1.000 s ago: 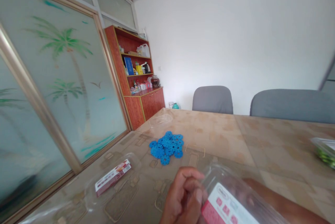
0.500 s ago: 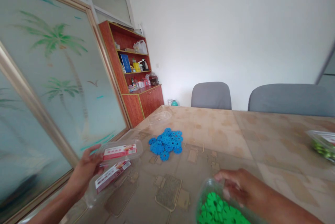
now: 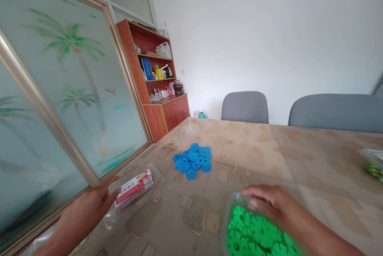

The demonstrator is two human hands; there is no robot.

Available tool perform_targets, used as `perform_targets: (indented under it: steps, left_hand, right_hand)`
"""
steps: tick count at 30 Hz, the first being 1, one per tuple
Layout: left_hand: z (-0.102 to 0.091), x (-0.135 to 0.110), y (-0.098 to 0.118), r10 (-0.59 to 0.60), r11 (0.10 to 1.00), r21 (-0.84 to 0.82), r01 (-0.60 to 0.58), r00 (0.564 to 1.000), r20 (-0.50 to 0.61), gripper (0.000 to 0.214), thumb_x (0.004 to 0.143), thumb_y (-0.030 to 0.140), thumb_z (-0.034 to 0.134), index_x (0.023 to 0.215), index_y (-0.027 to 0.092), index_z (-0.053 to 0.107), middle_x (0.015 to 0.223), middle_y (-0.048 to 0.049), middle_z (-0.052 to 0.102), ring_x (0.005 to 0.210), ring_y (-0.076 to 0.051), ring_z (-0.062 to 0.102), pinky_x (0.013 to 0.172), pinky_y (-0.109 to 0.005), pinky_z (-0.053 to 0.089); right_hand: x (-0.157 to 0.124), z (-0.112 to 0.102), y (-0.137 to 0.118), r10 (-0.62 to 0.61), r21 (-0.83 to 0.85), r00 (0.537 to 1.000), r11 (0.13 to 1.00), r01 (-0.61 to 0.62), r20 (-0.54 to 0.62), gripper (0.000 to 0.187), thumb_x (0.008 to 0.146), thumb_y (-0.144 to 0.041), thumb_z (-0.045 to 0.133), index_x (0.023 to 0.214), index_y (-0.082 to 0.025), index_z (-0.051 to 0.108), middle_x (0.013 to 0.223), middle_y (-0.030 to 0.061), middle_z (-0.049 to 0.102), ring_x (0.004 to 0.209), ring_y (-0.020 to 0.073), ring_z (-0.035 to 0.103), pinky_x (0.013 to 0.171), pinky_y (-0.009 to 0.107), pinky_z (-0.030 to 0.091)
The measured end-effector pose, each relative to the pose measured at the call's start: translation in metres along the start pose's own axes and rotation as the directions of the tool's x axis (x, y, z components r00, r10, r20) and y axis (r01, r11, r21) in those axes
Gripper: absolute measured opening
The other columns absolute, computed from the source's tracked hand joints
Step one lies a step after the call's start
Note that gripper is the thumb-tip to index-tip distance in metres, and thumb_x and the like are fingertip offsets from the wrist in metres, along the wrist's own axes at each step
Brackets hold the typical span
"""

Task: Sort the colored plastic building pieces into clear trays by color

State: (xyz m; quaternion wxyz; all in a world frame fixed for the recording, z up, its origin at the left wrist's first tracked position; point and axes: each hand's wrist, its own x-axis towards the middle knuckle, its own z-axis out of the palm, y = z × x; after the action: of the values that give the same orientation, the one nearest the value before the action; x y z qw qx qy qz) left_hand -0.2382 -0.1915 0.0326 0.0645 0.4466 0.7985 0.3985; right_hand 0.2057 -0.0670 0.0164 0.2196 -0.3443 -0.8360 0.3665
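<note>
My left hand (image 3: 85, 212) reaches to the near end of a clear plastic lid (image 3: 134, 186) with a red and white label. The lid lies on the table's left side, with thumb and fingers closed round its edge. My right hand (image 3: 269, 204) curls over the far rim of a clear plastic container (image 3: 231, 208) at the front. That container is filled with several green toothed discs (image 3: 254, 234). A pile of several blue toothed discs (image 3: 194, 160) lies on the patterned table (image 3: 269, 156) beyond both hands.
An empty clear container (image 3: 186, 129) sits near the table's far left corner. Another container (image 3: 373, 163) with green pieces is at the right edge. Two grey chairs (image 3: 244, 106) (image 3: 335, 111) stand behind the table. A red cabinet (image 3: 157, 88) and a frosted sliding door (image 3: 68, 100) are on the left.
My left hand left the labelled lid over the green discs, carried it left and lowered it onto the table. My right hand now grips the opened container's rim.
</note>
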Motion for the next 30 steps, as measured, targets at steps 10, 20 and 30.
perform_targets:
  steps: [10,20,30]
  left_hand:
    - [0.129,-0.082,0.142,0.486,0.784,-0.567,0.252,0.319,0.814,0.055,0.086,0.051,0.055,0.136,0.03,0.044,0.119,-0.0112,0.061,0.099,-0.024,0.061,0.058,-0.022,0.047]
    - [0.136,-0.053,0.143,0.282,0.746,-0.507,0.432,0.486,0.827,0.051,0.09,0.053,0.044,0.134,0.029,0.044,0.125,-0.0123,0.056,0.087,-0.021,0.064,0.045,-0.018,0.047]
    - [0.096,0.08,0.102,0.442,0.897,-0.006,-0.443,0.893,0.09,0.053,0.087,0.05,0.046,0.131,0.021,0.049,0.08,0.0,0.06,0.064,-0.017,0.06,0.066,-0.029,0.052]
  right_hand:
    - [-0.003,0.004,-0.01,-0.027,-0.082,0.998,0.996,0.022,-0.063,0.025,0.095,-0.035,0.048,0.099,-0.026,0.071,0.088,0.0024,0.071,0.082,0.0196,0.065,0.072,0.029,0.047]
    - [-0.002,-0.03,0.002,0.03,-0.011,0.917,0.999,-0.037,-0.398,0.038,0.09,-0.049,0.044,0.096,-0.02,0.068,0.091,0.0074,0.073,0.088,0.0241,0.066,0.078,0.032,0.05]
    - [0.005,-0.019,0.033,0.096,0.027,0.94,0.995,-0.092,-0.326,0.04,0.086,-0.049,0.042,0.091,-0.02,0.068,0.083,0.0057,0.072,0.081,0.022,0.067,0.071,0.028,0.05]
